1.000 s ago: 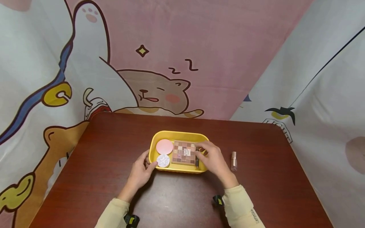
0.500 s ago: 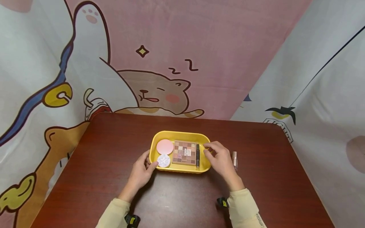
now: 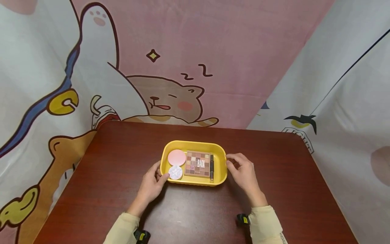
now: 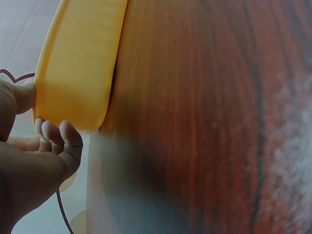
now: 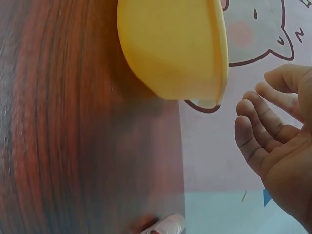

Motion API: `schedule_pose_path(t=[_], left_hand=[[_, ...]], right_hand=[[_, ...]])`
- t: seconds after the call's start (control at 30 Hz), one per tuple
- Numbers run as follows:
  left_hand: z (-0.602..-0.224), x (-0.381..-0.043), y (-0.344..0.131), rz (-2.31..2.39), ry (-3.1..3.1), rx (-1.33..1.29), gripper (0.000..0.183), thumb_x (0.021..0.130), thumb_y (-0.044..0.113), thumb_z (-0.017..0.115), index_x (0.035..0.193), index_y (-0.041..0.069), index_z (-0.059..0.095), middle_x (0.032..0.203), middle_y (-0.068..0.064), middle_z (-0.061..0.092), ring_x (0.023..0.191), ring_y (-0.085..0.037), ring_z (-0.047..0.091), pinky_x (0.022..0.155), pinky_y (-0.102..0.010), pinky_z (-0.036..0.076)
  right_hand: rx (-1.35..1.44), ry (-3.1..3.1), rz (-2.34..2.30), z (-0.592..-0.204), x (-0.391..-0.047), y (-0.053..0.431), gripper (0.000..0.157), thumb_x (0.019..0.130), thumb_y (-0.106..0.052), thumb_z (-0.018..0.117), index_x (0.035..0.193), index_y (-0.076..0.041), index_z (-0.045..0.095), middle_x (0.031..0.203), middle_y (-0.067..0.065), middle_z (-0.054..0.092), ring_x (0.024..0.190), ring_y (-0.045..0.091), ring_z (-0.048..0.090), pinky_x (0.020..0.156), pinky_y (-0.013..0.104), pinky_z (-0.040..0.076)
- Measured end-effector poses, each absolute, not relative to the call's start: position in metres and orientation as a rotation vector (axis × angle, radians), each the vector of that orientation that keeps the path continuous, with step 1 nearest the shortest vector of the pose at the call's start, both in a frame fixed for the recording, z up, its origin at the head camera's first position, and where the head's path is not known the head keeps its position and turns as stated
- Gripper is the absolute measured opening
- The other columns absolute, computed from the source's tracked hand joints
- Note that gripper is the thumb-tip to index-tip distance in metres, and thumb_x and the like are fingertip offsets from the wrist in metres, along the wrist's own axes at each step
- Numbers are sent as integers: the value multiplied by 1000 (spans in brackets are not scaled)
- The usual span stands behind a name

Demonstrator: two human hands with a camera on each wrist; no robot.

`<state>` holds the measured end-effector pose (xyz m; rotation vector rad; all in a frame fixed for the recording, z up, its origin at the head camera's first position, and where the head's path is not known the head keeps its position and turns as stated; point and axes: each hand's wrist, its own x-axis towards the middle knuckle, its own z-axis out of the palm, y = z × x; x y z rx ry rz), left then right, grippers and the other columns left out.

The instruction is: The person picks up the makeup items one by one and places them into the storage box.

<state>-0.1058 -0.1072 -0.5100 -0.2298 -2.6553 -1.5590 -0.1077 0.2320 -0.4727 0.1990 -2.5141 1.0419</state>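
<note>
A yellow plastic basket [image 3: 190, 182] stands on the table. Inside it, at the left, lie a pink round compact [image 3: 176, 157] and a white round case with a star [image 3: 175, 173]. Beside them is an eyeshadow palette [image 3: 193, 169] marked "BACK", then a slim black cosmetic tube [image 3: 211, 164]. My left hand [image 3: 153, 180] holds the basket's left end, thumb over the rim and fingers against the outer wall. At the other end, my right hand [image 3: 245, 173] is just outside the basket with loosely bent fingers, holding nothing; the right wrist view shows a gap to the rim.
A lipstick tube [image 5: 168, 225] lies on the table to the right, hidden behind my right hand in the head view. The brown wooden table [image 3: 292, 189] meets a cartoon-printed curtain [image 3: 231, 61] at its back and sides.
My right hand has drawn back from the black tube, rightward out of the basket, uncovering the tube and covering the lipstick. My left hand keeps its hold on the basket.
</note>
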Motion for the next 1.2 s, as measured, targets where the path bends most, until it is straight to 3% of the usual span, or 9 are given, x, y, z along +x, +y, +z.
schedule_pose_path(t=[0.4, 0.63, 0.93, 1.2], left_hand=[[-514, -105, -108, -1548, -2629, -270, 55, 93, 6, 75, 141, -9, 53, 81, -3, 55, 71, -10, 49, 65, -24, 42], [-515, -107, -108, -1552, -2637, -257, 55, 93, 5, 75, 142, -8, 53, 82, -2, 54, 71, -11, 48, 65, -24, 42], [-511, -107, -108, -1564, -2672, -238, 55, 95, 7, 74, 143, -6, 53, 82, -4, 54, 72, -13, 48, 66, -24, 41], [-511, -107, -108, -1559, -2651, -260, 55, 94, 7, 75, 143, -8, 53, 82, -4, 54, 72, -13, 49, 66, -24, 41]], right_hand=[[130, -2536, 1022, -479, -100, 249, 21, 88, 2, 76, 108, -3, 77, 95, 7, 70, 80, 20, 65, 69, 33, 55], [91, -2574, 988, -477, -97, 262, 22, 89, -1, 76, 111, -5, 76, 98, 11, 71, 83, 21, 66, 71, 43, 57], [52, -2597, 950, -480, -95, 277, 22, 89, -1, 76, 111, -5, 76, 96, 11, 70, 81, 16, 63, 72, 43, 58], [-54, -2659, 1015, -481, -90, 283, 22, 93, -5, 73, 115, -5, 74, 95, 10, 65, 72, 22, 60, 49, 25, 49]])
